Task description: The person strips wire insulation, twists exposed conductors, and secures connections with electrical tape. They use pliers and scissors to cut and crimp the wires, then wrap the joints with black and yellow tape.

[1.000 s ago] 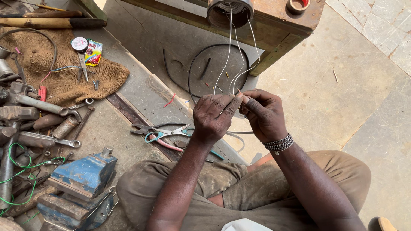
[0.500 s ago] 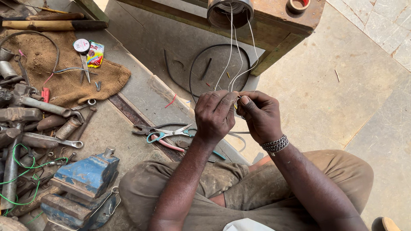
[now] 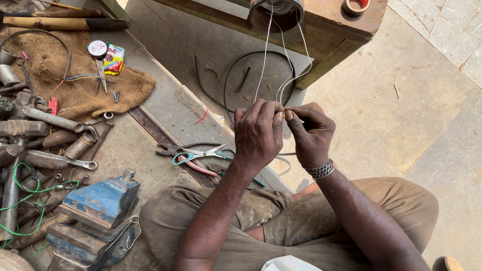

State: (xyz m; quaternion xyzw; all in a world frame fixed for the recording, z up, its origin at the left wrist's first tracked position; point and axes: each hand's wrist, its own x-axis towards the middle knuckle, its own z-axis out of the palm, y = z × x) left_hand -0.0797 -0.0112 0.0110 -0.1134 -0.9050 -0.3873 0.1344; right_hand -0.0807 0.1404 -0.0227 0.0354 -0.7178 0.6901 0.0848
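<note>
two thin white wires (image 3: 263, 65) are pinched together between left hand (image 3: 258, 133) and right hand (image 3: 312, 134), joining seemingly underway, pliers (image 3: 193, 155) untouched nearby.

I count three thin white wires (image 3: 265, 55) running down from one spool (image 3: 275, 11) to my two hands. On the floor lie two pairs of pliers (image 3: 193, 156), one blue vise (image 3: 98, 200), one pair of scissors (image 3: 101, 75) and one tape roll (image 3: 355, 6).

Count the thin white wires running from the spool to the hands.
3: left strand, middle strand and right strand, all leading down to the pinching fingers; more may be hidden.
</note>
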